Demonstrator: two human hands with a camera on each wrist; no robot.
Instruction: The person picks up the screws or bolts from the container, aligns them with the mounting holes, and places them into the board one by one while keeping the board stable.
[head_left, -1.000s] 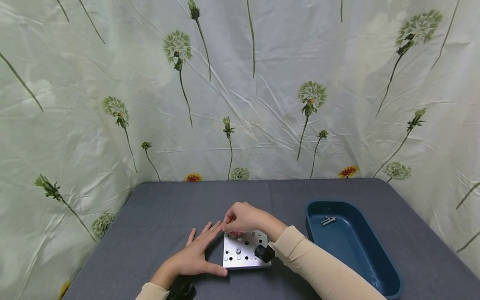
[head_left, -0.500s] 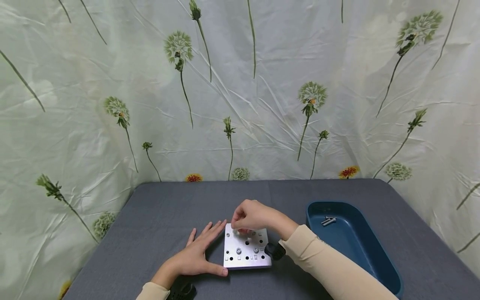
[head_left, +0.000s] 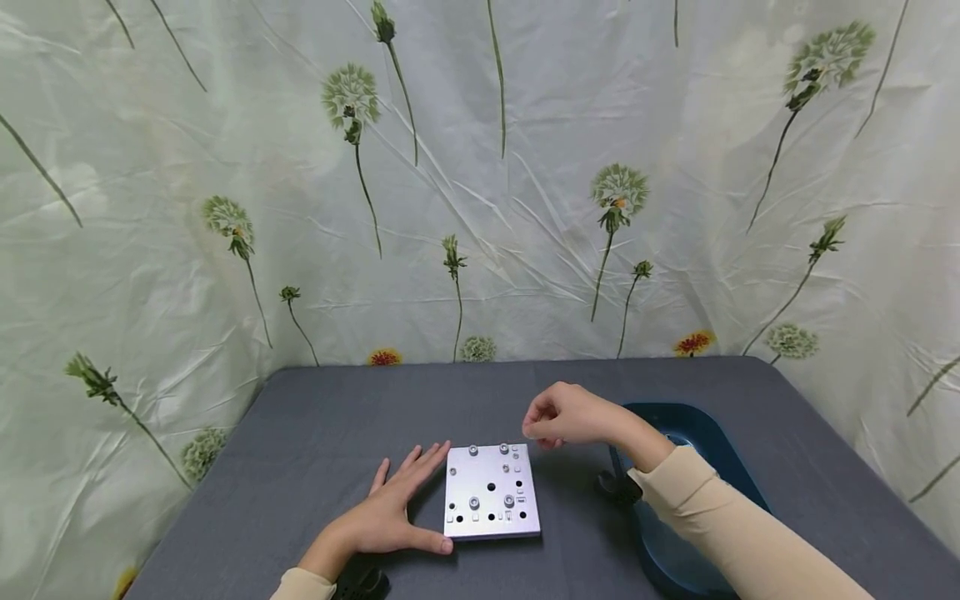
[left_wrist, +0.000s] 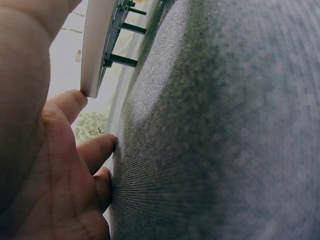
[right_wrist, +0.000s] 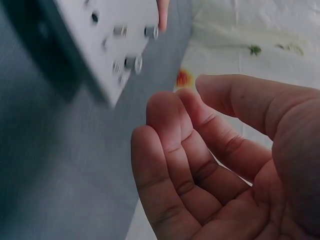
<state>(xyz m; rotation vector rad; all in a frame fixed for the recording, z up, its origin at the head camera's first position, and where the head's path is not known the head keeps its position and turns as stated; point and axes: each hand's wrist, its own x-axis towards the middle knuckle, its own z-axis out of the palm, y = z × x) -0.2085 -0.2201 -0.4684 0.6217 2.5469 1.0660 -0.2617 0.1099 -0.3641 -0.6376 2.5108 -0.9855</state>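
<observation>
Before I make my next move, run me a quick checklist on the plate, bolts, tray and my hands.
1. Left hand touching the plate: ok, at its left edge.
2. Right hand free: ok, no object visible in its fingers.
3. Four large bolts standing head-up in the plate: ok.
4. Bolts tight: cannot tell.
5. Tray in full view: not ok, the right sleeve covers much of it.

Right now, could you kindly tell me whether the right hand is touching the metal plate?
Apart: in the right wrist view, a strip of grey cloth shows between the right hand and the metal plate.
</observation>
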